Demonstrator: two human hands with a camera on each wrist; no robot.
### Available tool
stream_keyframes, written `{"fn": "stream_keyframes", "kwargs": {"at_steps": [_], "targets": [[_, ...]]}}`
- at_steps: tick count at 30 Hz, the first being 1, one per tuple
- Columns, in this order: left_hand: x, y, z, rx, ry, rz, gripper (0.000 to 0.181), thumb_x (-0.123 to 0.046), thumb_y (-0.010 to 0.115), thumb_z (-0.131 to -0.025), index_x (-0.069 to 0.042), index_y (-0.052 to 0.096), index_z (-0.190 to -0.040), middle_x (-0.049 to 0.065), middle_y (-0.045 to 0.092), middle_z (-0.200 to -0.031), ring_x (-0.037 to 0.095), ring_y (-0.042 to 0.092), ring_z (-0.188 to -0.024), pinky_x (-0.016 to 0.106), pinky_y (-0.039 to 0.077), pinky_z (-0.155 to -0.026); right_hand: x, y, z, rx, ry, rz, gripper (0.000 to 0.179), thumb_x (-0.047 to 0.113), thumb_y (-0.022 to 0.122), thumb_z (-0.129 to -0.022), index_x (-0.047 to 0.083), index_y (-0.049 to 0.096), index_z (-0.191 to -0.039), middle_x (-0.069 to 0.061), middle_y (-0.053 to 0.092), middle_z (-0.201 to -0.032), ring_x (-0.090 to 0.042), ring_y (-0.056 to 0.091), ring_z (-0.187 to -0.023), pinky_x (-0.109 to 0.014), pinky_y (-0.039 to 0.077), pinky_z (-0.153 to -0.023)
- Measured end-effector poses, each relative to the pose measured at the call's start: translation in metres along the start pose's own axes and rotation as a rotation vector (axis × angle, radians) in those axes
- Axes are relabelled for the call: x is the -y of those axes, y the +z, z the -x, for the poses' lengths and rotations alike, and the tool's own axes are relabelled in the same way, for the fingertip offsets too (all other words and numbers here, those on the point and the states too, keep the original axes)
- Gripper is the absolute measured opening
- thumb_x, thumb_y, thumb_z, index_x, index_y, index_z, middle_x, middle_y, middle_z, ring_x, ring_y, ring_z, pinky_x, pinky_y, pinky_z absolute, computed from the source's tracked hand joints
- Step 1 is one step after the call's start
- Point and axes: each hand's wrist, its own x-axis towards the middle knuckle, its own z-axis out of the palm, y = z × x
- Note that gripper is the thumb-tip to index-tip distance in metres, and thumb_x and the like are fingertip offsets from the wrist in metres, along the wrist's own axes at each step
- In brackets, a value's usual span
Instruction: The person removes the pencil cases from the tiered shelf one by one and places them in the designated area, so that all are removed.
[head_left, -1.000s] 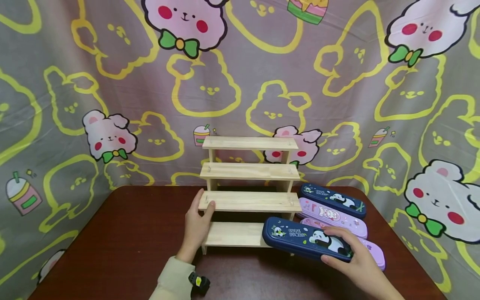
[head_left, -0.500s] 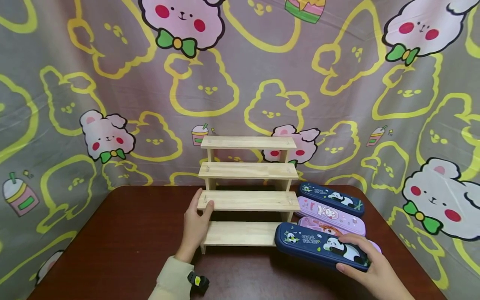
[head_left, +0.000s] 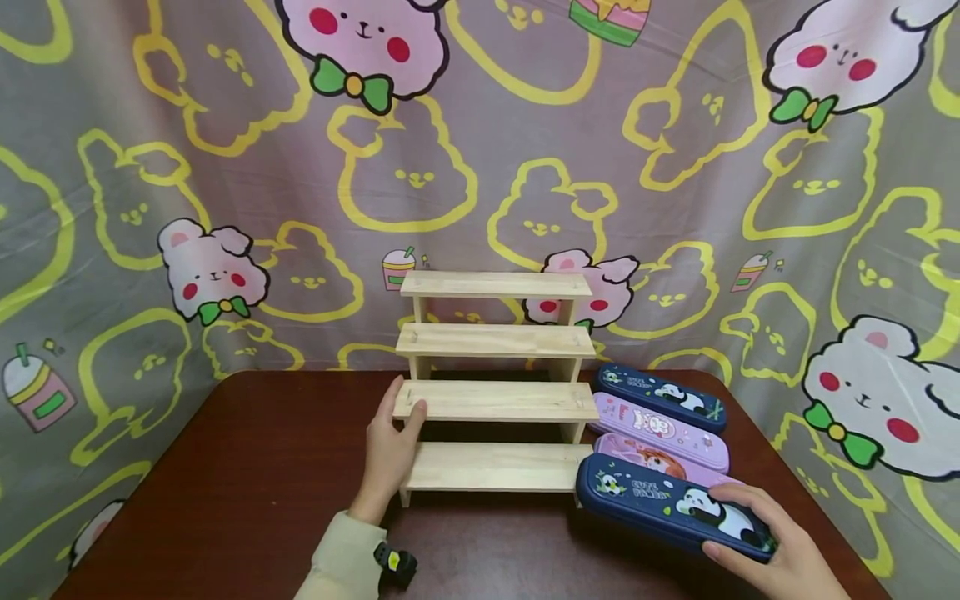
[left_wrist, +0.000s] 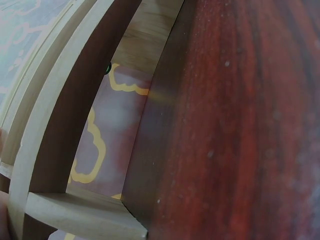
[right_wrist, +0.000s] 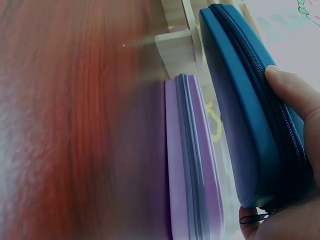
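My right hand point(head_left: 780, 542) grips a navy panda pencil case point(head_left: 667, 504) by its right end, holding it above the table's right side. In the right wrist view the thumb presses along the zipper edge of this navy case point(right_wrist: 250, 100), which hangs apart from a purple case point(right_wrist: 192, 165) beneath. At the left end of a four-step wooden rack point(head_left: 495, 402), my left hand point(head_left: 393, 446) holds the second step from the bottom, thumb on top. Only slivers of that hand show at the edge of the left wrist view, beside the rack point(left_wrist: 85, 212).
Right of the rack lie another navy panda case point(head_left: 663, 396), a lilac rabbit case point(head_left: 660, 429) and a pink-purple case point(head_left: 645, 457) partly covered by the held one. All rest on the dark red-brown table point(head_left: 247, 492). A patterned curtain point(head_left: 480, 125) stands behind.
My right hand has carried the navy panda pencil case to the right and slightly down, away from the rack's bottom step. My left hand stays on the rack.
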Motion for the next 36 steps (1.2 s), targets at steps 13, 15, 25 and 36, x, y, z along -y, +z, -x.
{"fn": "stream_keyframes", "kwargs": {"at_steps": [13, 15, 25, 36], "targets": [[0.001, 0.000, 0.000, -0.005, -0.001, -0.006, 0.064, -0.039, 0.062, -0.097, -0.018, 0.038, -0.153, 0.010, 0.043, -0.151, 0.024, 0.038, -0.138, 0.050, 0.033, -0.110, -0.024, -0.010, 0.009, 0.028, 0.106, 0.035, 0.075, 0.048, 0.079, -0.080, 0.014, 0.047, -0.139, -0.020, 0.044, -0.131, -0.040, 0.047, -0.107, -0.027, 0.050, -0.067], [0.000, 0.000, 0.000, -0.006, 0.002, -0.006, 0.064, -0.039, 0.062, -0.098, -0.018, 0.039, -0.153, 0.011, 0.043, -0.151, 0.024, 0.038, -0.138, 0.050, 0.033, -0.110, -0.028, -0.011, 0.010, 0.034, 0.130, 0.023, 0.077, 0.049, 0.078, -0.080, 0.013, 0.046, -0.140, -0.020, 0.043, -0.132, -0.040, 0.047, -0.107, -0.029, 0.051, -0.066], [-0.001, -0.001, 0.000, -0.004, 0.007, -0.002, 0.063, -0.039, 0.062, -0.098, -0.017, 0.039, -0.153, 0.008, 0.043, -0.151, 0.023, 0.037, -0.139, 0.049, 0.032, -0.111, -0.050, -0.014, 0.013, 0.033, 0.179, 0.027, 0.082, 0.048, 0.082, -0.077, 0.007, 0.046, -0.138, -0.023, 0.044, -0.129, -0.038, 0.050, -0.101, -0.038, 0.053, -0.069], [-0.002, -0.001, 0.001, 0.006, 0.001, -0.004, 0.064, -0.040, 0.061, -0.098, -0.019, 0.037, -0.153, 0.007, 0.042, -0.152, 0.023, 0.035, -0.140, 0.050, 0.032, -0.111, -0.057, -0.007, 0.011, 0.040, 0.137, 0.095, 0.078, 0.051, 0.082, -0.075, 0.008, 0.052, -0.133, -0.023, 0.045, -0.129, -0.040, 0.045, -0.105, -0.042, 0.053, -0.071]]}}
